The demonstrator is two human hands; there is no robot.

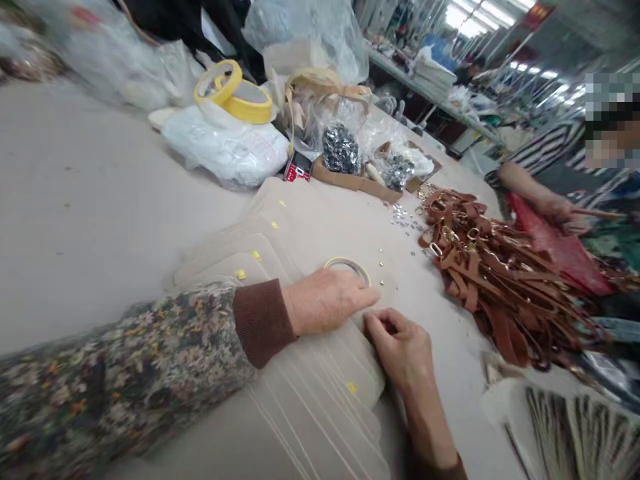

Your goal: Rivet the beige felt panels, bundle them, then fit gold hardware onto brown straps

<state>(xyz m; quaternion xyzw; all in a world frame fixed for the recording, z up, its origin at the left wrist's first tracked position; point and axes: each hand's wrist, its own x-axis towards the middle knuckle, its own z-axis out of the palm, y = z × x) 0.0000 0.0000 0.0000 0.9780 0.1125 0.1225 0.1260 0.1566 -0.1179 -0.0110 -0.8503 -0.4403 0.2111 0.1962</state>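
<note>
My left hand (327, 300) lies palm down on a fanned row of beige leather pieces (320, 393), its fingers stretched flat and close to a thin roll of yellow tape (349, 266). My right hand (400, 347) rests just to the right, its fingers curled in a pinch at the edge of a beige piece; what they pinch is too small to make out. Small yellow tabs (352, 387) mark several of the pieces. Tiny metal studs (382, 283) lie scattered beyond my fingers.
A heap of brown leather straps with gold rings (480, 267) lies to the right. Cardboard trays with bags of metal parts (350, 167) and large yellow tape rolls (235, 93) stand at the back. A person in a striped top (560, 173) works at the far right.
</note>
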